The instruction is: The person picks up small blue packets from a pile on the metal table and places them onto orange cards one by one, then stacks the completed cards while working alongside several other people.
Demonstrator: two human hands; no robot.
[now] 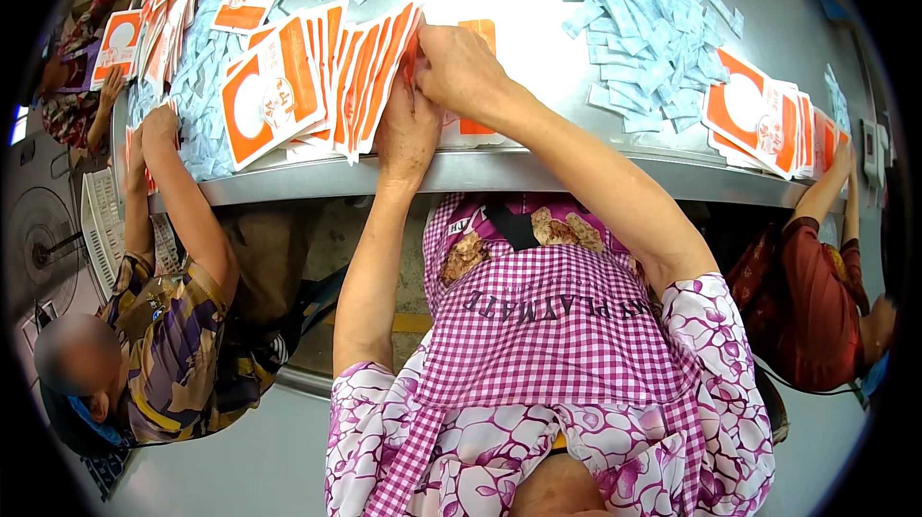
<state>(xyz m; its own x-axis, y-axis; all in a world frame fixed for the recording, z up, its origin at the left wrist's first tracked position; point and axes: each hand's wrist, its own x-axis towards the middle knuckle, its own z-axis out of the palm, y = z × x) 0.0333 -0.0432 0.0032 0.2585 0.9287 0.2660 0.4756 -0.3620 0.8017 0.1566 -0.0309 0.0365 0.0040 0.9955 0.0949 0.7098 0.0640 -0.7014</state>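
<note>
A row of flat orange-and-white pouches [353,88] leans on edge along the front of the metal table [518,6]. My left hand [408,129] holds the right end of this row, its fingers against the last pouch. Bent over the upper edge of that same end pouch is my right hand [461,67], its curled fingers gripping there; whether anything else is between the fingertips is hidden. Behind and under my hands, another orange-and-white pouch [479,127] lies flat on the table. At the left of the row, one pouch [274,96] shows its printed face with a white circle.
Light-blue sachets [641,49] lie heaped at the right, others [209,78] at the left. More pouches [756,114] lean near a co-worker's hands [839,157] on the right. Another co-worker's hands [155,135] work at the left. The table's metal rim [576,175] runs before me.
</note>
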